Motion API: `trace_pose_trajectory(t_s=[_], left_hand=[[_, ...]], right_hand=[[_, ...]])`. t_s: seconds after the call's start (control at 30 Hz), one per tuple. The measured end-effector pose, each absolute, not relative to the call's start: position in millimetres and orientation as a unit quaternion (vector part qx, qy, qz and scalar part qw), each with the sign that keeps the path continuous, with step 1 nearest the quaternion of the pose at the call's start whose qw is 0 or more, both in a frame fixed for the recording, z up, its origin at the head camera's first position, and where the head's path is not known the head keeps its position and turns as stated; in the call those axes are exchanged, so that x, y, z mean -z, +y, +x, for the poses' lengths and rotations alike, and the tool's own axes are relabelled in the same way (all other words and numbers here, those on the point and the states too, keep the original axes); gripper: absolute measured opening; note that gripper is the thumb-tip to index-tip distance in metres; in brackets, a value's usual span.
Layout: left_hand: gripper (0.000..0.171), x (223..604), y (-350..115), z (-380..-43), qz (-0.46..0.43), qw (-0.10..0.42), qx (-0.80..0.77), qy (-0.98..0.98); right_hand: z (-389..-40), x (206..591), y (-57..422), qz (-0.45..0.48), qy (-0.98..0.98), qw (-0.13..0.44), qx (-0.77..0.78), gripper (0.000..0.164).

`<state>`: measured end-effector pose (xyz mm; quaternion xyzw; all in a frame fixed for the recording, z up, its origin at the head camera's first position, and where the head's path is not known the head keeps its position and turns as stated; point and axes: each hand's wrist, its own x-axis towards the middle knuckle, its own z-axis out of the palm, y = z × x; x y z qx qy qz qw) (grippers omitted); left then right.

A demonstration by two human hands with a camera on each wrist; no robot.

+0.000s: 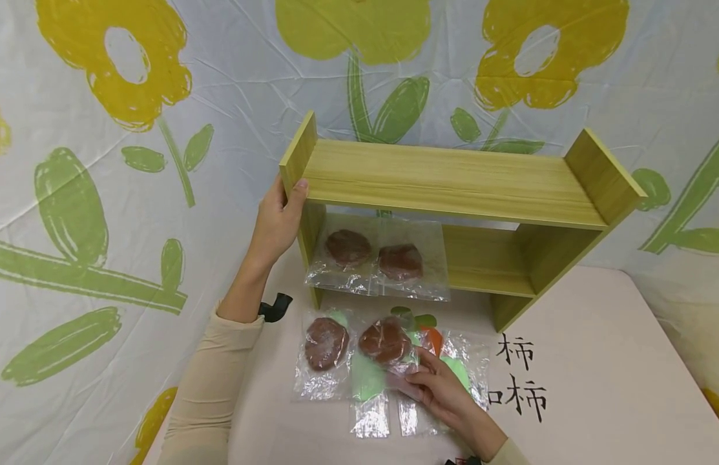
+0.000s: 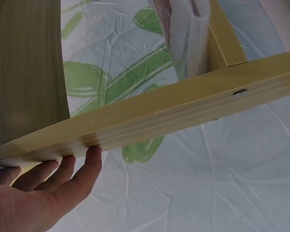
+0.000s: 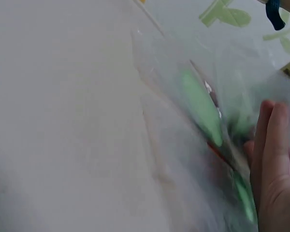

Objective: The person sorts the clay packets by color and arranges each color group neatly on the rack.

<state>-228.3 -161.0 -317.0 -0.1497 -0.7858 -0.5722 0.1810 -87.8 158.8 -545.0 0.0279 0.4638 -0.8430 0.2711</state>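
Note:
My left hand [image 1: 280,221] grips the left side panel of a wooden shelf [image 1: 452,184], its thumb on the near side. The left wrist view shows the fingertips [image 2: 94,154] against the panel's outer face. My right hand [image 1: 449,391] pinches the edge of a clear plastic bag holding a flat, round, reddish-brown piece [image 1: 385,340], above other bags on the table. In the right wrist view the right hand [image 3: 275,159] appears at the right, beside blurred clear plastic. Two similar bagged brown pieces [image 1: 347,247] lie side by side on the shelf's lower board, overhanging its front.
Left of the right hand lies another bagged brown piece [image 1: 326,344]. Under and around the held bag are clear bags with green pieces [image 1: 367,381] and an orange piece [image 1: 431,340]. Black characters [image 1: 528,398] mark the pale table [image 1: 603,349]. A flower-printed cloth [image 1: 231,97] hangs behind.

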Motion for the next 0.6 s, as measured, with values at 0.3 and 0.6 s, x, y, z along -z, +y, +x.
trace_pose_trajectory(t_s=[0.3, 0.6], left_hand=[[0.053, 318, -160, -231, -0.145, 0.180, 0.576, -0.784], [0.055, 318, -160, -230, -0.141, 0.177, 0.573, -0.788]], right_hand=[[-77, 537, 195, -0.015, 0.439, 0.276, 0.855, 0.084], [-64, 527, 239, -0.099, 0.422, 0.265, 0.861, 0.061]])
